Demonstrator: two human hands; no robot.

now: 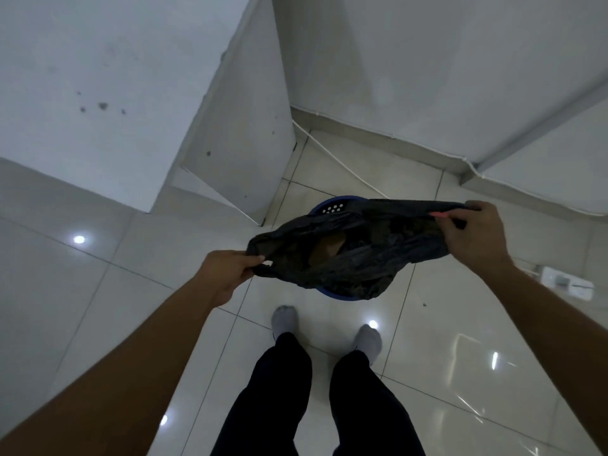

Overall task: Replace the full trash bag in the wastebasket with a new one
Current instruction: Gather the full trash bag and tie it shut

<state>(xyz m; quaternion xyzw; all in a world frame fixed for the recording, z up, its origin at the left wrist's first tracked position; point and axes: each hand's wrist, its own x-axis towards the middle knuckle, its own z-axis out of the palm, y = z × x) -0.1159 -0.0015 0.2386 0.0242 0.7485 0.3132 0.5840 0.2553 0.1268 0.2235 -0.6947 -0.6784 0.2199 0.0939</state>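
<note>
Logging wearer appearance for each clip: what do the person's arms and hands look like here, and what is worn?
Both forearms are bare up to the frame edge, with no sleeves visible. The left hand and the right hand carry no gloves, and no watch, rings or bands show. Lower down, the person wears dark trousers and light grey socks.

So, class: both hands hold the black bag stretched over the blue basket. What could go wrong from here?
1. The black bag gapes open between the left hand and right hand, so the brown item inside could spill.
2. Thin plastic pulled taut may tear.
3. The blue basket might tip if the bag snags its rim.
</note>
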